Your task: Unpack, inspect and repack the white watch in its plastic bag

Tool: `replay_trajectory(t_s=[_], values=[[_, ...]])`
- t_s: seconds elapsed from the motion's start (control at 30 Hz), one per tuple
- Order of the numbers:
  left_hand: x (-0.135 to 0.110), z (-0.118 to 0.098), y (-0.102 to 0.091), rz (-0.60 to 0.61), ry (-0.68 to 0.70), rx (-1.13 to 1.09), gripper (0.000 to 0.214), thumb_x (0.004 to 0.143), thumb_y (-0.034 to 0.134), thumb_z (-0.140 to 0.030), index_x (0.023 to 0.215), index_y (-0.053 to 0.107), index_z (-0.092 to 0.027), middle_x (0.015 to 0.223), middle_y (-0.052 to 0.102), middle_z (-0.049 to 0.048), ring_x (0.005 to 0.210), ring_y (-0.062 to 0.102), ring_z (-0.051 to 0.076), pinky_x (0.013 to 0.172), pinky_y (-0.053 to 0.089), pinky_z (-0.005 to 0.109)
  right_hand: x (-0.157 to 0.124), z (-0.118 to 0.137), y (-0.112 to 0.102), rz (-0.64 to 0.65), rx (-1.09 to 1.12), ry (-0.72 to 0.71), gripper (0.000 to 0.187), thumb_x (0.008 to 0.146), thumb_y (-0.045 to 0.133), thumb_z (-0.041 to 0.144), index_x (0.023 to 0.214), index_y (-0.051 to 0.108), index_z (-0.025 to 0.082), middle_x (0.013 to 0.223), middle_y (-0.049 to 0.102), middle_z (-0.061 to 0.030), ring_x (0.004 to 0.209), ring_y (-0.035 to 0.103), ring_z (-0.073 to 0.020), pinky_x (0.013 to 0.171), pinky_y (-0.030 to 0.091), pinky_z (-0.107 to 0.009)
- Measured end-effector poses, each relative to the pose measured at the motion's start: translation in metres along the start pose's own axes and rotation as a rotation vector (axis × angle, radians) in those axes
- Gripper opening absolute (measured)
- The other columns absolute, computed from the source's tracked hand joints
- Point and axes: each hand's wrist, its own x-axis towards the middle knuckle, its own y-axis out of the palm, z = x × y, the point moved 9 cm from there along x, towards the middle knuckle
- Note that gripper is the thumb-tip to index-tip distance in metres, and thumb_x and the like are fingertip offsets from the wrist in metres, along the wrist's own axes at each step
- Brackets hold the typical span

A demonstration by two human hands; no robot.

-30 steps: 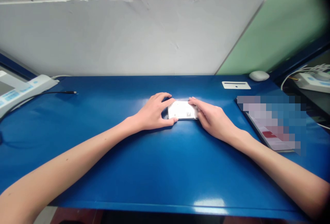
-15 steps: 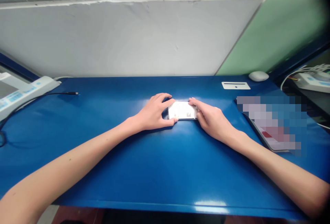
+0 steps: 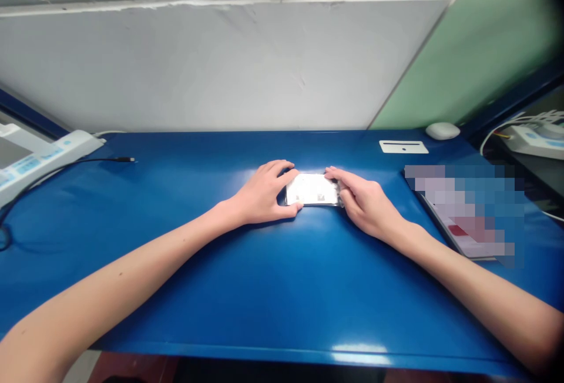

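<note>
A flat rectangle with a bright white face and dark edges (image 3: 311, 189) lies on the blue table between my hands. Small dark marks show near its lower edge, and its right end looks clear and crinkled, like plastic film; I cannot make out its exact kind. My left hand (image 3: 268, 192) grips the left end, thumb at the near edge and forefinger at the far one. At the right end, my right hand (image 3: 363, 198) pinches with its thumb and fingers, its forefinger reaching along the far edge.
A black cable (image 3: 88, 161) and a white power strip (image 3: 53, 154) lie at the left. Toward the back right are a white slotted plate (image 3: 403, 147) and a rounded white object (image 3: 443, 131). A dark-edged flat slab (image 3: 458, 230), partly pixelated, lies beside my right forearm. A wall (image 3: 220, 71) rises behind the table.
My right hand has shifted slightly to the right, so more of the rectangle's right end shows, with its clear crinkled edge. My left hand has stayed nearly still.
</note>
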Motion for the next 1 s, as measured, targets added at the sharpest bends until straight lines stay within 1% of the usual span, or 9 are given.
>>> replay_trajectory(t_s=[0.13,0.27,0.37,0.5,0.6,0.67,0.77,0.9,1.0], values=[[0.000,-0.002,0.001,-0.009,0.032,0.052,0.060,0.084,0.060,-0.044,0.133,0.051,-0.012,0.140,0.050,0.0208,0.135,0.042,0.036,0.112,0.036,0.052,-0.001,0.007,-0.010,-0.099,-0.096,0.015,0.027,0.095,0.048,0.024,0.114,0.065,0.014,0.117,0.072,-0.0155,0.109,0.068,-0.0295,0.092,0.056,-0.046],[0.000,-0.003,0.002,-0.007,0.040,0.055,0.056,0.085,0.056,-0.040,0.132,0.048,-0.011,0.140,0.050,0.0216,0.134,0.043,0.036,0.112,0.035,0.053,-0.003,0.007,-0.020,-0.178,-0.160,0.032,0.021,0.093,0.054,0.022,0.106,0.068,0.016,0.116,0.072,-0.0134,0.107,0.068,-0.0286,0.089,0.057,-0.045],[0.001,-0.003,0.002,-0.002,0.029,0.054,0.055,0.085,0.055,-0.038,0.134,0.046,-0.012,0.140,0.050,0.0203,0.134,0.043,0.035,0.112,0.036,0.052,-0.003,0.005,-0.022,-0.188,-0.204,-0.013,0.018,0.091,0.055,0.019,0.097,0.071,0.017,0.118,0.071,-0.0129,0.111,0.065,-0.0298,0.091,0.056,-0.046],[0.000,-0.004,0.002,0.002,0.035,0.063,0.054,0.087,0.054,-0.037,0.134,0.045,-0.012,0.139,0.051,0.0194,0.133,0.044,0.034,0.112,0.036,0.050,0.000,0.006,-0.024,-0.175,-0.237,-0.097,0.017,0.090,0.057,0.017,0.089,0.074,0.017,0.103,0.073,-0.0126,0.113,0.062,-0.0310,0.093,0.055,-0.048],[0.000,-0.006,0.002,-0.002,0.043,0.067,0.054,0.087,0.053,-0.036,0.134,0.045,-0.010,0.138,0.051,0.0202,0.132,0.044,0.034,0.112,0.036,0.050,0.000,0.011,-0.026,-0.183,-0.279,-0.155,0.019,0.091,0.057,0.017,0.085,0.076,0.017,0.100,0.071,-0.0138,0.120,0.056,-0.0332,0.096,0.052,-0.049],[0.000,-0.006,0.002,-0.003,0.044,0.070,0.055,0.087,0.052,-0.037,0.134,0.045,-0.008,0.138,0.051,0.0211,0.133,0.044,0.034,0.113,0.036,0.049,0.000,0.013,-0.023,-0.152,-0.276,-0.179,0.021,0.092,0.056,0.016,0.086,0.076,0.016,0.096,0.072,-0.0129,0.118,0.057,-0.0331,0.095,0.053,-0.048],[0.000,-0.006,0.002,-0.011,0.048,0.068,0.054,0.088,0.051,-0.037,0.134,0.045,-0.009,0.139,0.051,0.0214,0.132,0.045,0.035,0.112,0.036,0.051,0.000,0.009,-0.017,-0.076,-0.227,-0.164,0.021,0.093,0.054,0.018,0.094,0.075,0.015,0.088,0.073,-0.0113,0.107,0.062,-0.0306,0.088,0.055,-0.045],[0.000,-0.005,0.003,-0.011,0.053,0.069,0.055,0.088,0.051,-0.036,0.136,0.044,-0.011,0.139,0.051,0.0203,0.133,0.044,0.035,0.112,0.036,0.052,0.000,-0.003,-0.014,-0.034,-0.197,-0.079,0.026,0.094,0.052,0.023,0.104,0.073,0.014,0.103,0.070,-0.0151,0.099,0.064,-0.0283,0.084,0.056,-0.044],[0.000,-0.005,0.003,-0.007,0.052,0.078,0.055,0.089,0.051,-0.038,0.137,0.043,-0.011,0.140,0.050,0.0196,0.134,0.043,0.035,0.113,0.036,0.051,0.000,-0.006,-0.011,-0.008,-0.175,-0.045,0.029,0.095,0.049,0.026,0.111,0.071,0.014,0.107,0.069,-0.0156,0.098,0.065,-0.0279,0.084,0.055,-0.043]])
